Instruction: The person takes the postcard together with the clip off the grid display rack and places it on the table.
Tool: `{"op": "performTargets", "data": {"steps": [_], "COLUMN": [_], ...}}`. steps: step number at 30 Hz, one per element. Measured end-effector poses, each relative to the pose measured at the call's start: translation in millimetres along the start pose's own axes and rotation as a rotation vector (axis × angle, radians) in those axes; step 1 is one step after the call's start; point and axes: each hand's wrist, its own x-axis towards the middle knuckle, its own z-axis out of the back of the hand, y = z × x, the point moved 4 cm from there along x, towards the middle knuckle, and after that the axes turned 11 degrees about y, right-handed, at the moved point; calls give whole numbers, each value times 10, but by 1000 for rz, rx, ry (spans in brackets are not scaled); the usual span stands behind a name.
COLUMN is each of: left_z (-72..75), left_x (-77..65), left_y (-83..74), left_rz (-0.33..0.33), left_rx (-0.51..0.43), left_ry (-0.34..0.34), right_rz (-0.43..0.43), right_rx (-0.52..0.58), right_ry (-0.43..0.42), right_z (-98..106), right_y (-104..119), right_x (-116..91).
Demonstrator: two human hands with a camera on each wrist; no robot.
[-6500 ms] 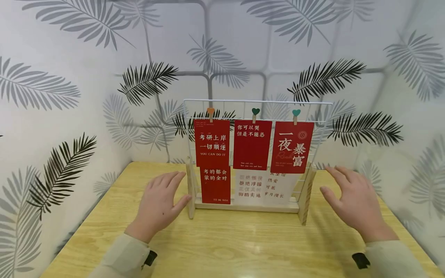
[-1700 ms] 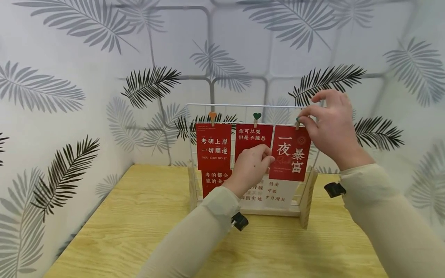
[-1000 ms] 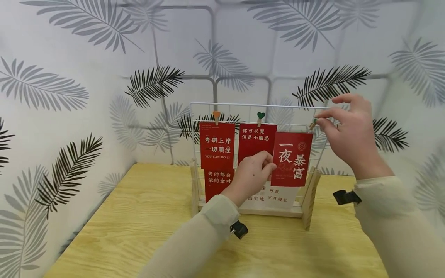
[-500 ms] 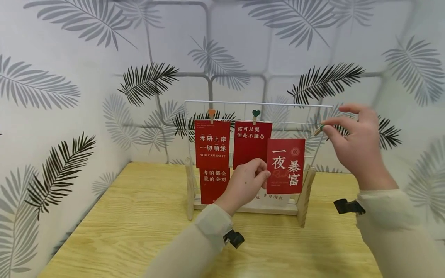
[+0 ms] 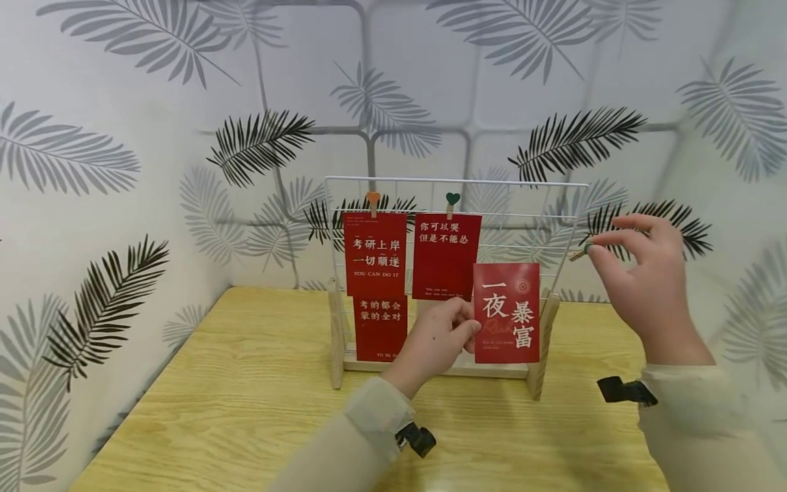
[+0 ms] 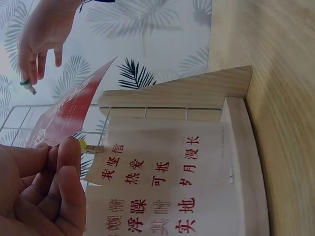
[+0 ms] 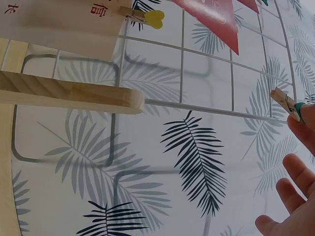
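My left hand (image 5: 438, 333) pinches the left edge of a red card (image 5: 507, 313) with white lettering, held in front of the wire grid rack (image 5: 456, 180). Off the rack's right side, my right hand (image 5: 656, 290) pinches a small wooden clothespin (image 5: 578, 255) with a teal heart, between thumb and forefinger; the right wrist view shows its wooden end (image 7: 282, 100) apart from the grid. Two more red cards hang on the top row, under an orange-heart clothespin (image 5: 373, 198) and a dark green-heart clothespin (image 5: 452, 199).
A lower red card (image 5: 381, 328) hangs at the left. White cards (image 6: 167, 147) with red lettering hang lower right, one under a yellow-heart clothespin (image 7: 154, 19). Wooden feet (image 5: 541, 348) hold the rack on the wood-grain table (image 5: 246, 410); a leaf-patterned wall stands behind.
The right hand has taken the teal-heart clothespin off the right card and drawn it right and down. The left hand has brought that card down, away from the top row.
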Motion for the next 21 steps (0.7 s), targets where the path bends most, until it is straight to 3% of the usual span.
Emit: {"op": "performTargets", "data": {"steps": [13,21], "left_z": [-169,-268], "left_x": [-59,-79], "left_y": [113,207], "left_rz": [42,108], "left_rx": [-44,-84], "left_ry": [34,48], "right_rz": [-85,-121], "right_rx": [14,12], "right_ry": [74,165], "right_z": [-61,-144], "right_y": [-336,-572], "right_x": [-269,-432]}}
